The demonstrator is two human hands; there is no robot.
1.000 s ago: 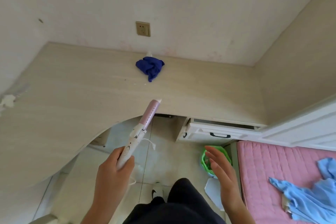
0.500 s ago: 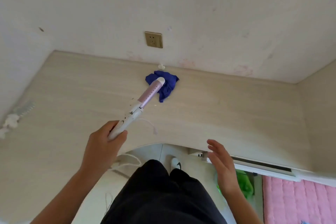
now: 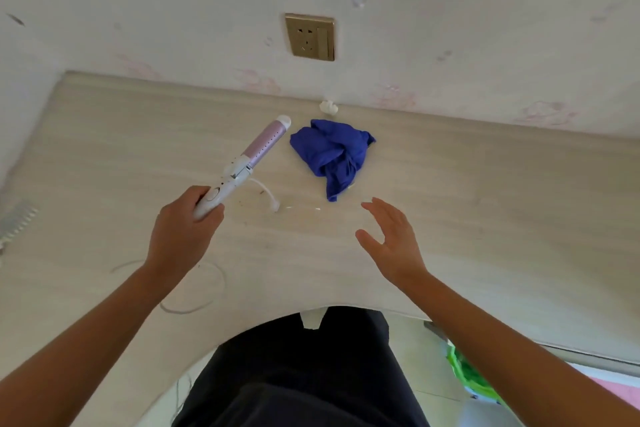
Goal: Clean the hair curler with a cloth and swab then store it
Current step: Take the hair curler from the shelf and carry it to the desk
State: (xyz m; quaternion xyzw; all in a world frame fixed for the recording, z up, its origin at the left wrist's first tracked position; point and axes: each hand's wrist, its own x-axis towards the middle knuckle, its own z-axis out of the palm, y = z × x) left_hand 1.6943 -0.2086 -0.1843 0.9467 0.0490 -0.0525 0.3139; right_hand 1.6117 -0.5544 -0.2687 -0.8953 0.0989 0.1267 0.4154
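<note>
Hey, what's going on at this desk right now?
A person is at a pale wooden desk. Their left hand grips a white and pink hair curler by the handle, with the barrel pointing toward the wall. The right hand is open and empty, hovering just short of a crumpled blue cloth lying on the desk. Nothing touches the cloth, so wiping has not begun.

Gold wall socket (image 3: 310,37) above pale wood desk (image 3: 485,218); green item (image 3: 464,371) below desk, btm right.
</note>
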